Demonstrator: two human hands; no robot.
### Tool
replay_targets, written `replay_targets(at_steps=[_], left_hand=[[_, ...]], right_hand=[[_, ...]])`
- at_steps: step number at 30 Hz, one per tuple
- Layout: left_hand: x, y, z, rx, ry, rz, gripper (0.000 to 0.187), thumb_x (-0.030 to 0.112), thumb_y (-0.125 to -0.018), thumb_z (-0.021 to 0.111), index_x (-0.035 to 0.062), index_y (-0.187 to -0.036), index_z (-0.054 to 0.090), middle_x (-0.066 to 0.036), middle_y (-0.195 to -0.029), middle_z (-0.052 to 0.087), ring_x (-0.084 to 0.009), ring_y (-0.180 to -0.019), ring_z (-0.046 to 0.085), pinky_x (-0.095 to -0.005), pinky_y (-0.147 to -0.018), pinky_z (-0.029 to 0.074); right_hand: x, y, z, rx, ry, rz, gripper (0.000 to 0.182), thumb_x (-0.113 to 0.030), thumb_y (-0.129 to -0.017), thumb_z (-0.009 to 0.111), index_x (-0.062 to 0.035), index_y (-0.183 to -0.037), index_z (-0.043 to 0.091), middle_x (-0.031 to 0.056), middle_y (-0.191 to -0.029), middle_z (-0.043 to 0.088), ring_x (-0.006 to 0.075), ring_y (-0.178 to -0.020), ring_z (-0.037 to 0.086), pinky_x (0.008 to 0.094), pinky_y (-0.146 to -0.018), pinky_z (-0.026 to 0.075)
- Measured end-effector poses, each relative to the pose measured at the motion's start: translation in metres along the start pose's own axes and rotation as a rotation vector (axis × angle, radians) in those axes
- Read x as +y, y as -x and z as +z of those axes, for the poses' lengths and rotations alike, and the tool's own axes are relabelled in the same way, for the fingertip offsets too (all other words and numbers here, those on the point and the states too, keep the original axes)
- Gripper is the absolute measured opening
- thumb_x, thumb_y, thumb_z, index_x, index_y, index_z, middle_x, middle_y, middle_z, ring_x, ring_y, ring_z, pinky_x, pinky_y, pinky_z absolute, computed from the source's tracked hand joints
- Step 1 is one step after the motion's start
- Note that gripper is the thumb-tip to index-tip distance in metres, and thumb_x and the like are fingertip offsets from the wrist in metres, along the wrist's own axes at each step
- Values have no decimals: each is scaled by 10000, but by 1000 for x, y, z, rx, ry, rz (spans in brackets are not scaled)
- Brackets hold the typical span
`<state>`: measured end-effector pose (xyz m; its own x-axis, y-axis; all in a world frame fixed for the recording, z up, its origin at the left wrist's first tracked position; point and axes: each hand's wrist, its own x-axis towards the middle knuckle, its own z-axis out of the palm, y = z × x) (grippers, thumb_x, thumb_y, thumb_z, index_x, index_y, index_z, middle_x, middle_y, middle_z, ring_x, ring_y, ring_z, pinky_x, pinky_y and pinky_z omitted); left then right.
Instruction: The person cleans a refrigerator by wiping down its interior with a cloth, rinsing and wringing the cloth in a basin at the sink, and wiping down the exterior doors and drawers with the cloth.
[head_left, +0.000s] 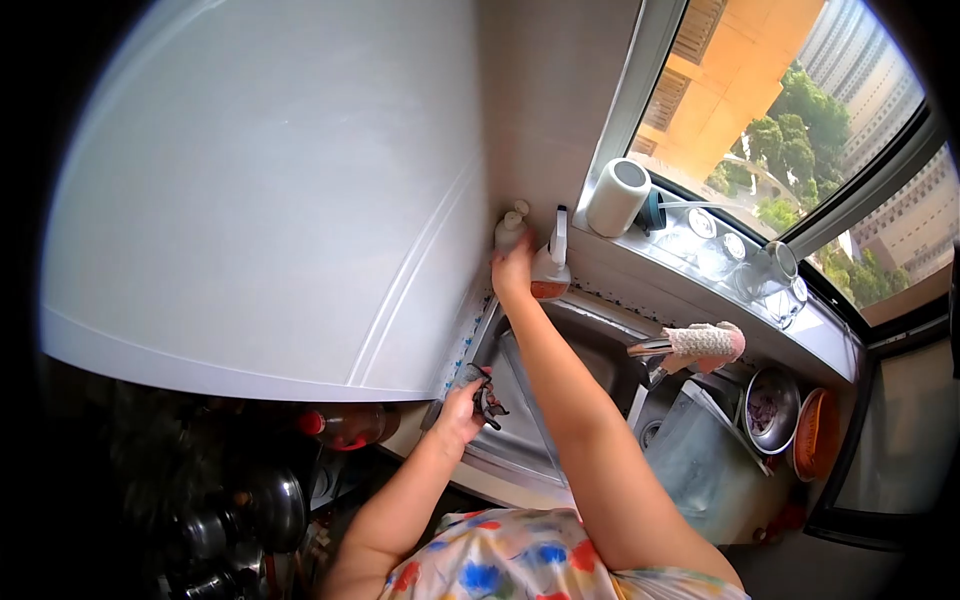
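My left hand (462,414) is closed around a dark, crumpled item (488,400) at the left edge of the steel sink (520,425). My right hand (513,268) reaches past the sink into the back corner, its fingers around a pale pump bottle (510,230). Just right of that hand stands a white spray bottle (551,262) with orange liquid low in it. The faucet (650,347), with a knitted cloth (706,345) over it, extends over the sink's right side.
Glass jars (720,257) and a white cylinder (618,197) line the window sill. A metal bowl (771,412) and an orange basket (816,434) sit at the right. A large white cabinet (270,200) fills the upper left. Below it lies a red-capped bottle (350,426).
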<state>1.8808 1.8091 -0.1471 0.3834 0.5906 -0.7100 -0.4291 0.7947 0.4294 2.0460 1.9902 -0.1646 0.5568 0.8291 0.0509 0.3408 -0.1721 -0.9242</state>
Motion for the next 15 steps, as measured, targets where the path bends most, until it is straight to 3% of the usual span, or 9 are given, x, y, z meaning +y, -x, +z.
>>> replay_targets(at_steps=[1, 4, 5, 8, 9, 12, 15], left_hand=[[-1, 3, 0, 3, -9, 9, 204, 132, -917, 496, 93, -1111, 543, -37, -775, 511, -163, -633, 502, -342, -596, 487], [-2, 9, -1, 12, -7, 27, 206, 132, -916, 506, 79, -1112, 544, -39, -774, 503, -162, -630, 502, -347, -614, 491], [-3, 10, -2, 14, 0, 29, 207, 134, -917, 507, 76, -1113, 543, -39, -774, 503, -161, -629, 502, -347, -618, 491], [-5, 11, -6, 29, 3, 35, 209, 139, -919, 512, 68, -1114, 542, -39, -776, 508, -159, -633, 506, -351, -629, 493], [-6, 12, -8, 36, 0, 35, 210, 141, -919, 514, 66, -1113, 542, -39, -777, 510, -159, -635, 508, -352, -632, 493], [-9, 12, -12, 32, -21, 44, 213, 144, -920, 513, 70, -1118, 540, -37, -782, 518, -157, -644, 517, -357, -638, 498], [-10, 17, -14, 20, -24, 52, 207, 158, -925, 513, 79, -1114, 541, -36, -786, 525, -159, -651, 525, -362, -644, 502]], right_hand=[[-1, 2, 4, 109, 188, -75, 757, -48, -814, 565, 8, -1421, 116, 274, -1414, 228, 447, -1254, 353, 448, -1027, 365], [-29, 20, -16, 40, 211, -34, 749, -51, -802, 587, -11, -1408, 148, 262, -1359, 277, 449, -1174, 432, 462, -932, 450], [-33, 29, -20, 78, 280, -81, 739, -60, -789, 616, -28, -1388, 185, 248, -1308, 312, 445, -1069, 508, 466, -816, 505], [-24, 43, -24, 50, 245, -169, 727, -66, -780, 636, -28, -1368, 210, 246, -1323, 297, 445, -1023, 537, 460, -785, 517], [-22, 47, -22, 100, 262, -215, 704, -90, -772, 656, -51, -1346, 249, 229, -1297, 351, 436, -1005, 550, 473, -772, 511], [-14, 50, -20, -5, 228, -22, 706, -147, -760, 691, -95, -1332, 280, 202, -1241, 448, 419, -1017, 556, 477, -786, 495], [-7, 55, -24, 16, 200, -85, 690, -193, -732, 721, -114, -1300, 338, 190, -1153, 524, 405, -1003, 570, 461, -766, 492]])
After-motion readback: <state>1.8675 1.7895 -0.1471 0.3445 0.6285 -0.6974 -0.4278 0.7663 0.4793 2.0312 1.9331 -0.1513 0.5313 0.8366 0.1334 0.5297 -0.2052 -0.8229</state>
